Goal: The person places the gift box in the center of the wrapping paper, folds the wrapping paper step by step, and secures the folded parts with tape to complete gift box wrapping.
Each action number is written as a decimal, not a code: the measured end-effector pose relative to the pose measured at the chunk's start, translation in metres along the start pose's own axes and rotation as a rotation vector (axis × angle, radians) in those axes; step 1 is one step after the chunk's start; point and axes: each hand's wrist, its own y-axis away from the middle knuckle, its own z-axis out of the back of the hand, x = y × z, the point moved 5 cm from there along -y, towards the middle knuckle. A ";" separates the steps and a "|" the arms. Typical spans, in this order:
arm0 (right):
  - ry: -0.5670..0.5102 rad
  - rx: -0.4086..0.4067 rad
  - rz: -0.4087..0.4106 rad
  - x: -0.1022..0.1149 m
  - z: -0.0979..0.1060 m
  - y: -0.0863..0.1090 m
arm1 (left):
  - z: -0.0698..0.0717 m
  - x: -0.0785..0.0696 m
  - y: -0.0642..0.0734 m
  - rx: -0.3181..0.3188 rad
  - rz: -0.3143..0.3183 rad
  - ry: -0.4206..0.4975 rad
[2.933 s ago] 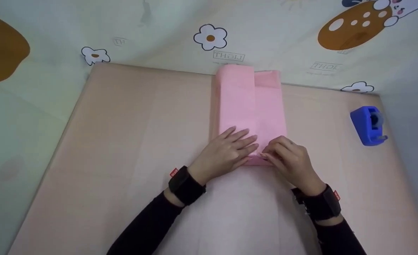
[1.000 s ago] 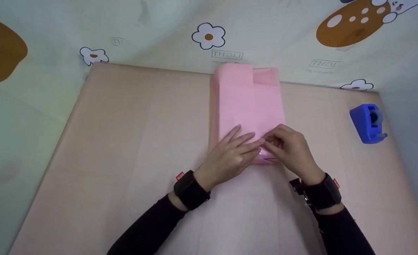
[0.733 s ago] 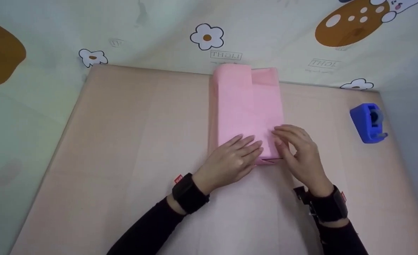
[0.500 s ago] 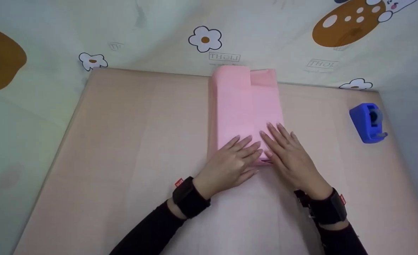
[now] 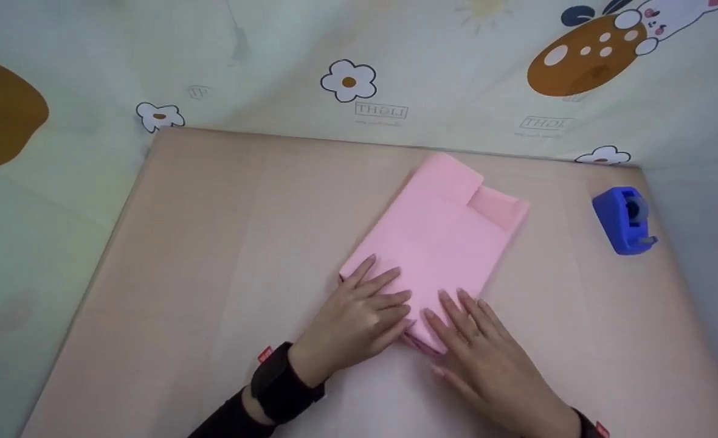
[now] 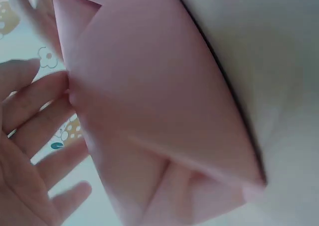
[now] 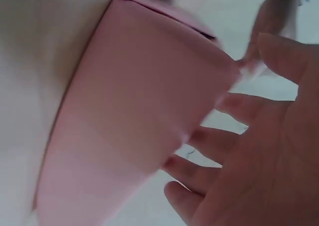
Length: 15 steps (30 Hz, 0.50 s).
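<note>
A flat box-shaped package in pink wrapping paper (image 5: 438,243) lies aslant on the table, its far end leaning to the right. At that far end a wide flap overlaps a lower paper edge. My left hand (image 5: 352,322) rests its spread fingers on the near left part of the top. On the near right part, the straight fingers of my right hand (image 5: 492,359) touch the paper, thumb held apart. Folded paper (image 6: 204,196) shows on the package's end in the left wrist view. The right wrist view shows a smooth pink side (image 7: 124,101) and a folded end.
A blue tape dispenser (image 5: 623,222) stands at the far right of the pale pinkish tabletop (image 5: 213,243). Right behind the table's back edge hangs a light printed cloth (image 5: 261,73) with flowers and brown shapes.
The package has turned clockwise and come nearer, its far end swinging right. Both hands moved toward the body with it. The right hand, pinching at the near edge earlier, now lies with fingers straight.
</note>
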 end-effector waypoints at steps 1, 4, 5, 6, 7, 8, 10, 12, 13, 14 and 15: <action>-0.030 0.027 0.009 0.001 0.004 0.004 | 0.001 -0.003 0.003 -0.011 0.038 0.001; -0.181 0.051 -0.013 -0.013 0.025 0.002 | -0.001 -0.021 0.009 0.005 0.136 -0.045; -0.230 0.041 -0.029 -0.022 0.033 -0.003 | -0.004 -0.029 0.010 0.027 0.160 -0.073; -0.265 -0.003 -0.015 -0.033 0.041 -0.012 | -0.007 -0.037 0.010 0.048 0.177 -0.104; -0.295 -0.049 0.006 -0.044 0.048 -0.022 | -0.012 -0.044 0.010 0.074 0.187 -0.139; -0.313 -0.056 0.005 -0.054 0.053 -0.036 | -0.017 -0.050 0.009 0.093 0.185 -0.174; -0.280 -0.042 0.030 -0.070 0.058 -0.067 | -0.025 -0.057 0.007 0.112 0.178 -0.227; -0.228 0.021 0.076 -0.079 0.056 -0.101 | -0.029 -0.059 0.006 0.117 0.174 -0.264; -0.190 0.058 0.100 -0.080 0.053 -0.118 | -0.030 -0.057 0.006 0.123 0.169 -0.271; -0.153 0.095 0.122 -0.081 0.049 -0.133 | -0.030 -0.055 0.006 0.130 0.159 -0.271; -0.131 0.130 0.138 -0.081 0.044 -0.147 | -0.029 -0.051 0.006 0.140 0.145 -0.258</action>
